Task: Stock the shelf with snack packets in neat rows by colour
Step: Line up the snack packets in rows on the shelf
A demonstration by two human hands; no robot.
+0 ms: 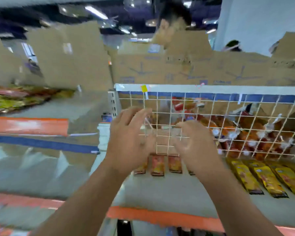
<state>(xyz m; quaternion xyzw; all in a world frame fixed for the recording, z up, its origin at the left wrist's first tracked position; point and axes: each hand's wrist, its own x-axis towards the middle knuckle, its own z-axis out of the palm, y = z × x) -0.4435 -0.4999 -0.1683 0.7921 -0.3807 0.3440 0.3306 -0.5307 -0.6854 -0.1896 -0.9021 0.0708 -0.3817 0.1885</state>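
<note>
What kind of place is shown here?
Probably a shop aisle: yellow packets lie in a row on a shelf, a wire basket holds orange packets, and cardboard boxes stand on top.

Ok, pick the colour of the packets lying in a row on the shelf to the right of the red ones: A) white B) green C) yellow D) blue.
C: the yellow packets lie side by side on the shelf, right of the red packets.

The wire basket (211,116) was white coated metal; yellow packets (266,178) were glossy foil; cartons (160,68) matt cardboard.
</note>
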